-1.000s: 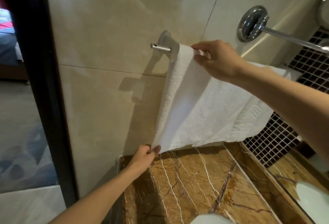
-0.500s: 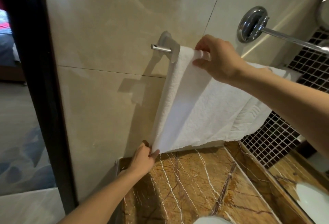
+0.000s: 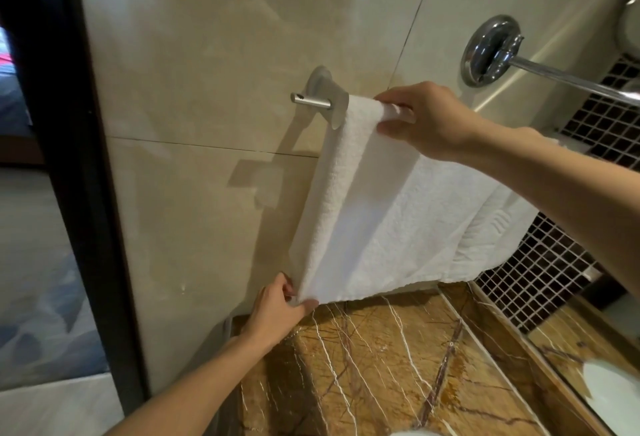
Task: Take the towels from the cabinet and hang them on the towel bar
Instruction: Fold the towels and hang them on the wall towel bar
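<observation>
A white towel (image 3: 381,214) hangs over the metal towel bar (image 3: 311,101) on the beige tiled wall. My right hand (image 3: 429,120) grips the towel's top fold where it wraps the bar, just right of the bar's left bracket. My left hand (image 3: 277,311) pinches the towel's lower left corner, just above the counter. A second white towel (image 3: 491,238) with a woven pattern hangs behind and to the right, partly hidden by my right forearm. The rest of the bar is covered by the towels.
A brown veined marble counter (image 3: 398,376) lies below the towels. A chrome wall mount with a long rod (image 3: 491,51) sticks out at the upper right. Dark mosaic tile (image 3: 540,279) and a mirror fill the right. A black door frame (image 3: 79,193) stands at the left.
My right hand has closed around the towel's top fold on the bar. My left hand has kept hold of the lower corner, which shifted slightly left and down. The towel hangs straighter.
</observation>
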